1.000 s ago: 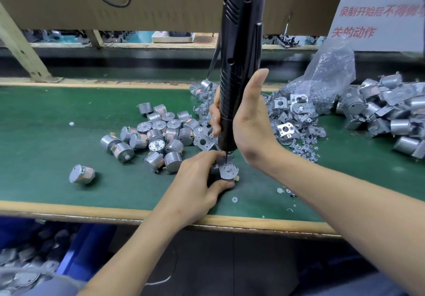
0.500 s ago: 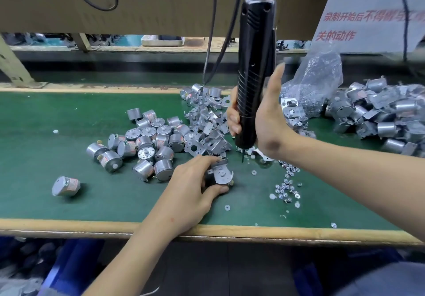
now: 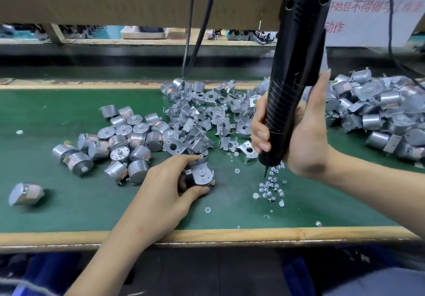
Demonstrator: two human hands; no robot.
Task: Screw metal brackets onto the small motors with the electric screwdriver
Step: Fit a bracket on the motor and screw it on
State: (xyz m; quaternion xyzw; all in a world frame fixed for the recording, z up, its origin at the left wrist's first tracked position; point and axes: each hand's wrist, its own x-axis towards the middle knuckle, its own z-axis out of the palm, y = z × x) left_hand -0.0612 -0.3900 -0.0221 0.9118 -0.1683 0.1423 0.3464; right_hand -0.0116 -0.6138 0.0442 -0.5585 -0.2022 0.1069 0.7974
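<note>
My left hand [image 3: 167, 187] grips a small silver motor with a metal bracket on top [image 3: 201, 174], resting on the green mat. My right hand [image 3: 292, 134] holds the black electric screwdriver [image 3: 296, 70] upright, fingers curled round its ribbed grip. Its bit tip [image 3: 265, 173] hovers just above a scatter of small screws [image 3: 271, 187], to the right of the held motor. Loose brackets [image 3: 207, 116] lie heaped behind, and bare motors [image 3: 119, 139] cluster to the left.
A pile of bracketed motors [image 3: 377, 111] fills the right side. One motor [image 3: 25, 193] lies alone at the left. White washers [image 3: 207, 209] dot the mat near the wooden front edge [image 3: 207, 233]. Cables [image 3: 195, 31] hang at the back.
The screwdriver lifted off the held motor and moved right, its tip now over the screws. My left hand kept the motor in place on the mat.
</note>
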